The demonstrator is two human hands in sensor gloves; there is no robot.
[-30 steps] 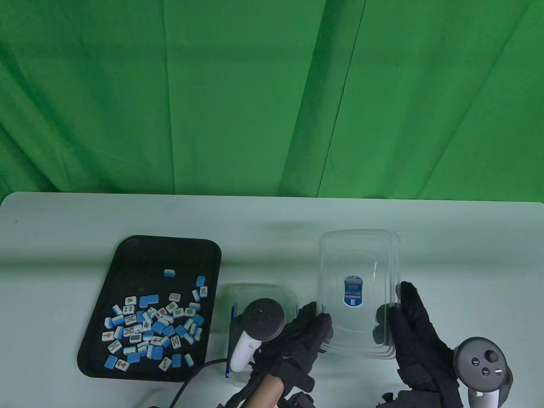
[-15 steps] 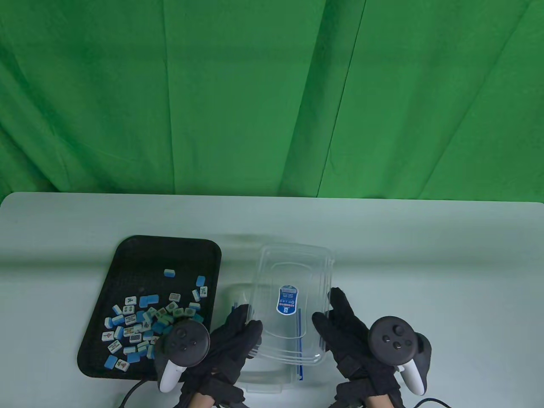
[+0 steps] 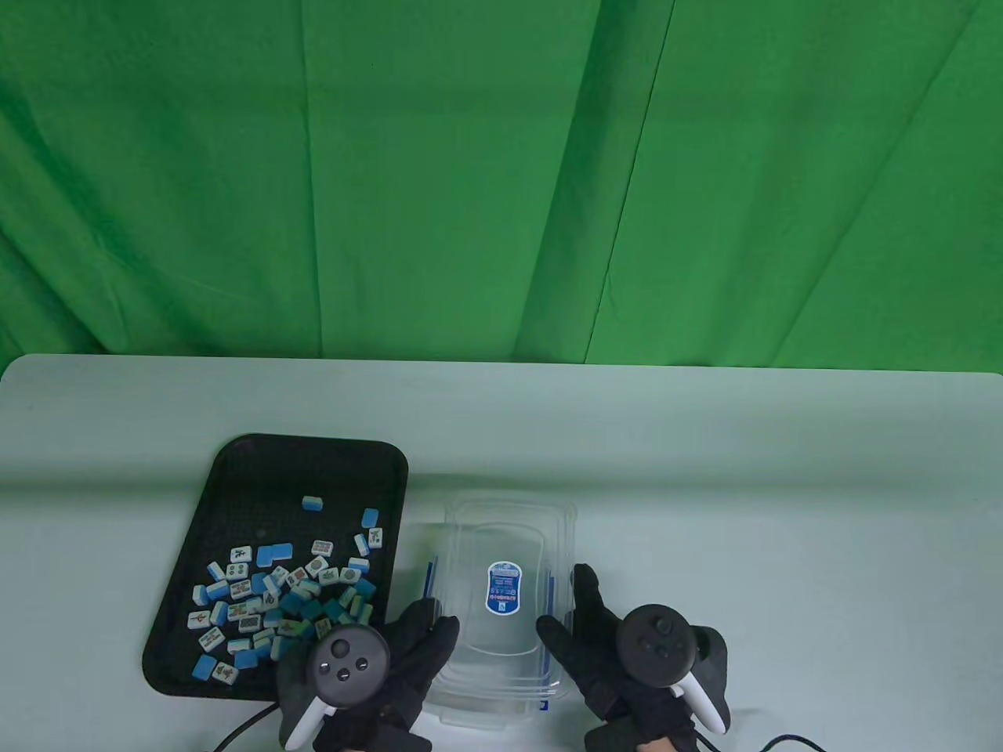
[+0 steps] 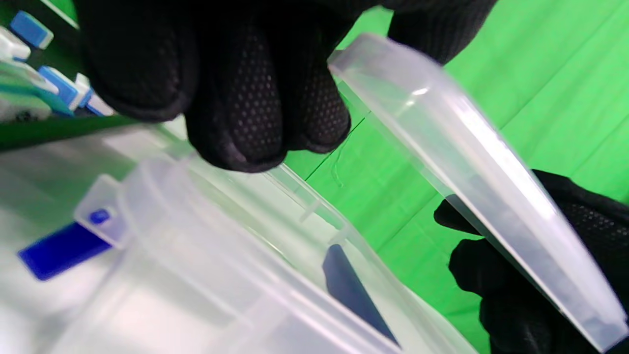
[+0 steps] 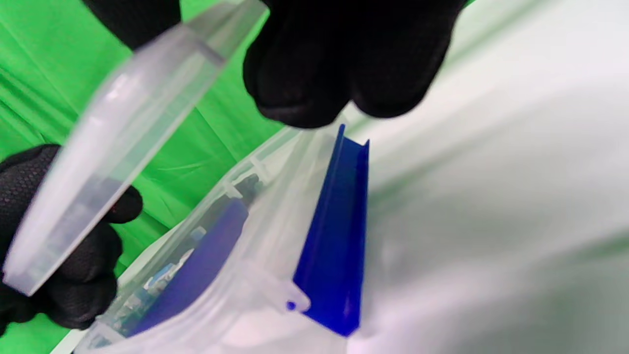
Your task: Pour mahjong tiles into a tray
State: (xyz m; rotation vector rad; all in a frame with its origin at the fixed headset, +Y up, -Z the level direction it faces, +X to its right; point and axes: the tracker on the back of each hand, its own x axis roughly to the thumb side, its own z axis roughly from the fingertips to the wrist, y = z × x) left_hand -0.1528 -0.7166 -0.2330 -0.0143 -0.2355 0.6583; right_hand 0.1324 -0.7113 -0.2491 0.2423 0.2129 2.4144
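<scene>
A black tray at the left holds several blue-and-white mahjong tiles. A clear plastic box with blue clasps stands right of the tray. Both hands hold its clear lid, with a blue label on it, just above the box. My left hand grips the lid's left edge and my right hand grips its right edge. In the left wrist view the lid is tilted and apart from the box rim. In the right wrist view the lid is likewise above the box.
The white table runs wide to the right and back. A green curtain hangs behind it. A black cable lies at the front edge near the tray.
Both hands have carried the lid leftward and toward me, from the table's right of the box to directly over the box.
</scene>
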